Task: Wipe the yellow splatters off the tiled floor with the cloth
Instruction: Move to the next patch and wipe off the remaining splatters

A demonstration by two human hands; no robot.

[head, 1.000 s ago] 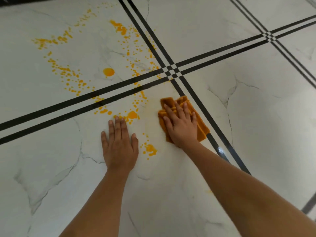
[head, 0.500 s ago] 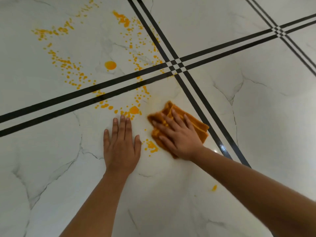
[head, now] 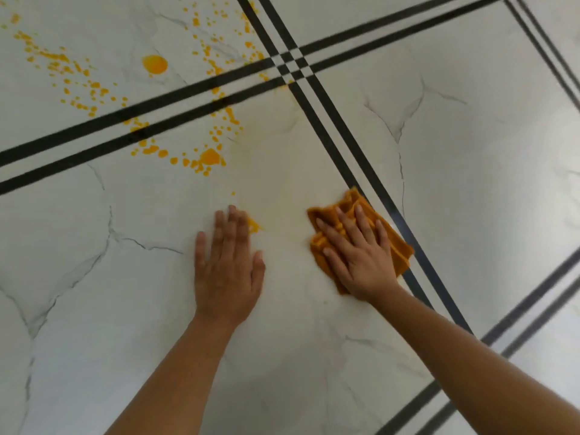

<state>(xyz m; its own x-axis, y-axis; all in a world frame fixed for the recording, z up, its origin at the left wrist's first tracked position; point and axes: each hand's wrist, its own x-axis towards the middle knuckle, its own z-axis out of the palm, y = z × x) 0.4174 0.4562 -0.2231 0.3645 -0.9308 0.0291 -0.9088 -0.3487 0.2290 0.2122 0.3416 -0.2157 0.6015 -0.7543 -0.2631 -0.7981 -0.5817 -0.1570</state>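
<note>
Splatters (head: 210, 157) of yellow dot the tiled floor (head: 94, 309) beyond the left fingertips, crossing a pair of black stripes (head: 103, 133). One smear (head: 255, 226) lies just right of those fingers. The left hand (head: 227, 271) lies flat, fingers straight and together. The right hand (head: 361, 262), fingers spread, presses one folded orange cloth (head: 398, 249), which pokes out past its fingertips and reaches a second stripe pair (head: 354, 146).

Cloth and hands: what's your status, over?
Left hand flat on floor, open. Right hand flat, pressing cloth down. Yellow splatters unwiped ahead, one by left fingertips.
</note>
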